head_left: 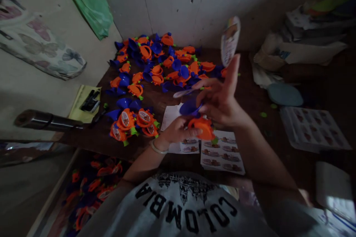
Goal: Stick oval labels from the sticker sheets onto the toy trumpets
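My left hand (180, 130) is closed around an orange plastic toy with a blue funnel-shaped horn (204, 129) and a green tip. Close above it is my right hand (222, 100), its index finger pointing up with an oval printed sticker (230, 40) clinging to the fingertip. A second oval sticker (183, 93), seen nearly edge-on, is at another finger of that hand, beside the blue horn. Beneath the hands lie sticker sheets (222, 152) printed with oval pictures. To the left, several similar toys (144, 116) bear oval stickers on their orange faces.
A large heap of orange and blue toys (167, 63) covers the back of the table. More toys (97, 181) sit below, left of my lap. A dark cylinder (47, 119) and yellow pad (80, 105) are left; further sticker sheets (314, 126) and stacked papers (311, 40) are right.
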